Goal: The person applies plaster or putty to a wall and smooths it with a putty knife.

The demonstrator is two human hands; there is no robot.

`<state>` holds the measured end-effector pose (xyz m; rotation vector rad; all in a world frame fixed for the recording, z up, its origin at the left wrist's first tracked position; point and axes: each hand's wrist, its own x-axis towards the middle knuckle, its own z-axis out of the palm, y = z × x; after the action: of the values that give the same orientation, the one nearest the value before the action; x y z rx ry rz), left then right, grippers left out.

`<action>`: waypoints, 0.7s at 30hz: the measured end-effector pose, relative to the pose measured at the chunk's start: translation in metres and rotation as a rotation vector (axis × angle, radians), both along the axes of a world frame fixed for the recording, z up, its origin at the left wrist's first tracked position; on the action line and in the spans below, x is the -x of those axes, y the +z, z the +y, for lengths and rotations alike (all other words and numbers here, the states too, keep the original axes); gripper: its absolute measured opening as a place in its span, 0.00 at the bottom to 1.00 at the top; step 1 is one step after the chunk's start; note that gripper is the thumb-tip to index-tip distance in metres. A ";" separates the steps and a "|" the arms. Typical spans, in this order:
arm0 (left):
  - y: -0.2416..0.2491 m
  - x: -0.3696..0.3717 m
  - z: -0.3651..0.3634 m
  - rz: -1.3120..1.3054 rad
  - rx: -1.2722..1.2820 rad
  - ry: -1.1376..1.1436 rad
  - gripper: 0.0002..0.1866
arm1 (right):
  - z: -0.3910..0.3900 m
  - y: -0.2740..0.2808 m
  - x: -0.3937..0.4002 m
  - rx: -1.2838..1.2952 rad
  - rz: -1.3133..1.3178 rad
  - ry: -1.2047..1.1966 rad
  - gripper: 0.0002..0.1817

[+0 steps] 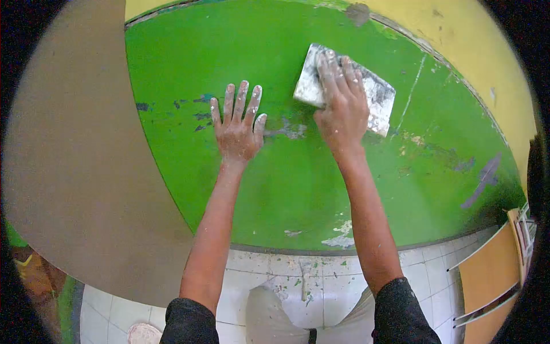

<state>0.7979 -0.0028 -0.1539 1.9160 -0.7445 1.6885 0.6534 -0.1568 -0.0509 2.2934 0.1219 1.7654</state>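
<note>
My left hand [236,129] lies flat on the green wall [275,189], fingers spread and tips flecked with white. It holds nothing. To its right and higher up, my right hand [344,109] is on a flat rectangular block [378,97] smeared with white and dark grey, which lies tilted against the wall. My fingers stretch over its face and the thumb is near its lower left edge; the side against the wall is hidden. Dark chipped patches [200,116] show left of my left hand, and a greyish scraped spot [292,129] lies between the two hands.
A brown panel [97,149] stands on the left. Yellow wall [458,40] borders the green above and right. Green paint flakes [298,281] litter the white tiled floor [229,286]. Wooden chairs [487,266] are at lower right, and a round pale container [144,333] at lower left.
</note>
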 end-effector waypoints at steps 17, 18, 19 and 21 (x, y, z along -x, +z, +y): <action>-0.006 -0.008 0.010 0.026 0.125 -0.053 0.27 | 0.044 -0.086 -0.025 0.004 0.124 -0.041 0.35; -0.005 -0.011 0.005 0.032 0.138 -0.057 0.27 | 0.033 -0.120 -0.021 0.002 0.157 -0.024 0.34; -0.006 -0.010 0.002 0.030 0.141 -0.055 0.27 | 0.022 -0.153 -0.013 0.006 0.201 -0.033 0.34; -0.003 -0.011 -0.002 0.053 0.199 -0.083 0.27 | 0.017 -0.161 -0.011 0.005 0.237 -0.036 0.35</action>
<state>0.8090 -0.0049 -0.1571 1.7619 -0.6031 1.5915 0.6640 -0.1399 -0.2116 2.4769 0.1262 1.4684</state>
